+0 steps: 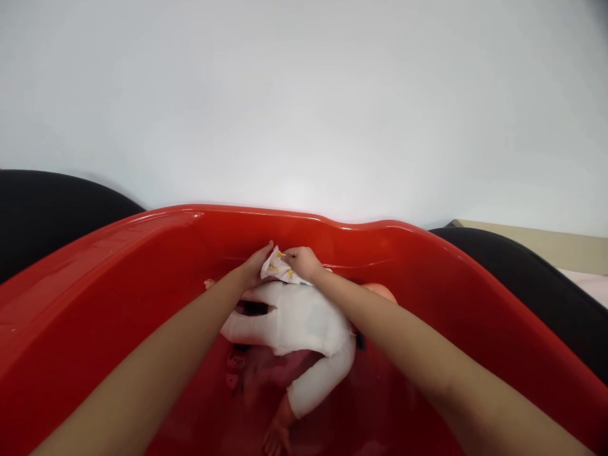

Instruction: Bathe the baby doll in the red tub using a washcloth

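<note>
- Left hand (256, 265) is grasping the left edge of the printed cloth (281, 269); its fingertips are partly hiding, so exact finger placement I can't tell.
- Right hand (304, 262) is pinching the cloth's upper edge, thumb and fingers closing on it.
- Cloth, white with yellow print, is sitting between both hands, at the far side of the doll (308, 320); whether it's wrapping any part of the doll, can't tell.
- Doll, in a white suit, is lying inside the red tub (118, 297), legs pointing left, head to the right, near arm reaching toward the viewer; face up or down, can't tell.
- Pink item (235, 370) is lying near the legs, too blurry for naming.
- Black shapes are flanking the tub, left (57, 218) and right (513, 278).
- Step in hand, judging by the two-handed hold: handling and spreading the cloth beside the doll.
- Next move is probably calling for a steady pinch on both edges and gentle easing of the fabric, without dragging the doll.
</note>
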`<action>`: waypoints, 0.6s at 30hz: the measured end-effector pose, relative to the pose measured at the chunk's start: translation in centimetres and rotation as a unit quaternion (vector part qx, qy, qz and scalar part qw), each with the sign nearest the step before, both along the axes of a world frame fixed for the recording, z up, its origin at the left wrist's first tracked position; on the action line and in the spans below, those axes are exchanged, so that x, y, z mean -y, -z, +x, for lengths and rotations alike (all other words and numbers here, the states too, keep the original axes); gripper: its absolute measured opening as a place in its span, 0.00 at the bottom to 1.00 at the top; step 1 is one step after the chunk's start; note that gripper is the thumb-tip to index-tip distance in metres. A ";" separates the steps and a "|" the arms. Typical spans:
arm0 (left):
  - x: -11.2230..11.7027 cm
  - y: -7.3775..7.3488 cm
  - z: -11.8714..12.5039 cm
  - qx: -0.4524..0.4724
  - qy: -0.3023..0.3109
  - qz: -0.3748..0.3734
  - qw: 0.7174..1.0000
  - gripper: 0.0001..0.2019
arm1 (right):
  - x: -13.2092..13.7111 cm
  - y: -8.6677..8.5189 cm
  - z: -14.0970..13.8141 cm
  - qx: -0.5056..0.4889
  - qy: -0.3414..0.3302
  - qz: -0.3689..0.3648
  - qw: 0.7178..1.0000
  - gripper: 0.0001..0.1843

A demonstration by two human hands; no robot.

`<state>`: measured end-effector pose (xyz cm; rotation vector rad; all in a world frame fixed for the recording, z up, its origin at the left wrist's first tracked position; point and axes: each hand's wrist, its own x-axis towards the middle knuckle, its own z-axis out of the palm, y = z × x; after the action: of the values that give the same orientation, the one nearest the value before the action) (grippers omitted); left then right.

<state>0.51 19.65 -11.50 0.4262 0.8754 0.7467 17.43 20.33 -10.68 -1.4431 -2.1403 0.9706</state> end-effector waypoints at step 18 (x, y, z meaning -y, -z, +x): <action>-0.1 -0.7 0.4 -0.021 0.010 0.006 1.000 0.24 | 0.3 0.0 0.9 0.068 -0.029 0.012 0.997 0.23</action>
<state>0.95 19.76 -10.81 0.4612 0.9056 0.7277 18.31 20.08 -10.73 -1.4826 -2.2936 0.8871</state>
